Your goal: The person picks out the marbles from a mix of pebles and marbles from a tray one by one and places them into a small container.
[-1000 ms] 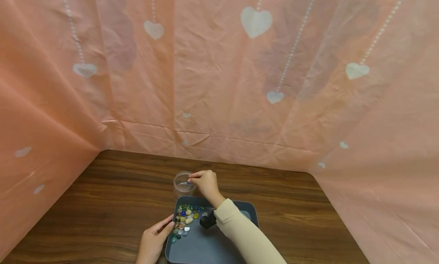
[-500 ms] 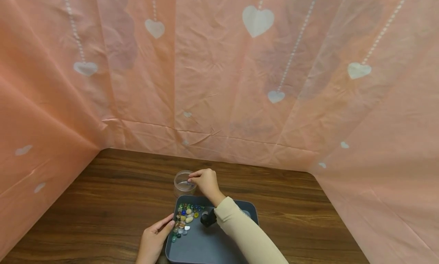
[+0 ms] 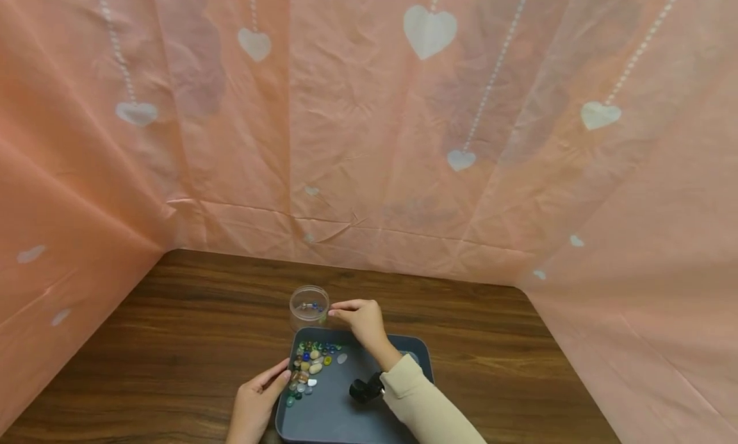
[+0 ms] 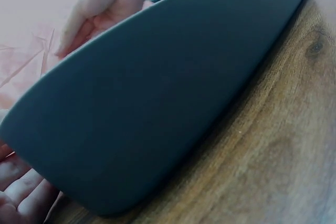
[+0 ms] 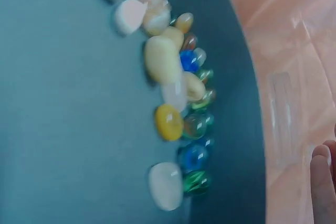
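Note:
My left hand (image 3: 258,396) grips the left rim of a dark grey tray (image 3: 331,415), thumb on top. In the left wrist view, fingers (image 4: 31,195) lie against the tray's lower corner. My right hand (image 3: 364,322) is just right of a clear round jar (image 3: 301,316) behind the tray, thumb and fingertips apart with nothing seen between them. Inside the jar are small blue and clear marbles (image 3: 314,307). Along the tray's left side lie glass marbles and smooth pebbles, among them a yellow pebble (image 5: 169,123) and a white pebble (image 5: 166,185).
A black wrist camera (image 3: 364,390) hangs beneath my right wrist, over the tray. The brown wooden table (image 3: 173,341) reaches back to a pink curtain (image 3: 369,143) with white hearts, which also encloses both sides. A clear round object (image 3: 410,358) is partly hidden by my right forearm.
My right hand has moved right and slightly toward me, from over the jar to beside it. Its fingertips have left the jar's opening. My left hand keeps its grip on the tray.

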### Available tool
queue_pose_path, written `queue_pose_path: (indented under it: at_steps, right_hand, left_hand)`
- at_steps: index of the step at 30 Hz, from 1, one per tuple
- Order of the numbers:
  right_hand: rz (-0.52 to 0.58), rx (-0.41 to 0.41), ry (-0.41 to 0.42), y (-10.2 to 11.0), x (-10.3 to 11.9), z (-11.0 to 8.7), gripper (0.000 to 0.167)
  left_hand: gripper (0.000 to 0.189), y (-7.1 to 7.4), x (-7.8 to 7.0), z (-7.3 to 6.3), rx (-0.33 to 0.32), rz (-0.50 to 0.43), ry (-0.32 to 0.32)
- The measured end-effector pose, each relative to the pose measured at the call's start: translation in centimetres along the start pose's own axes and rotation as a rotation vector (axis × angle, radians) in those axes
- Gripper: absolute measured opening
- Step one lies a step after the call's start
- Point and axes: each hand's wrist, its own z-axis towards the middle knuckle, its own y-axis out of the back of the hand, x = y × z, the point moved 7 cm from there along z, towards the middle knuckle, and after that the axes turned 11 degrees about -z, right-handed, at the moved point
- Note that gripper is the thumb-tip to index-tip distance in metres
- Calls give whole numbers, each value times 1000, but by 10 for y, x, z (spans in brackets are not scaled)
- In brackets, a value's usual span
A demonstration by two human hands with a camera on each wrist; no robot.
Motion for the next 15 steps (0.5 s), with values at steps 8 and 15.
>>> queue_pose_path:
  at_steps: [8,15]
  right_hand:
    - [65,29,-51,3,-18,-17,16]
    - [40,44,-67,2,-28,-27,19]
  left_hand:
    - [40,1,-2,-1,-6,32,-10]
    - [39,-1,-1,0,-8,30,3]
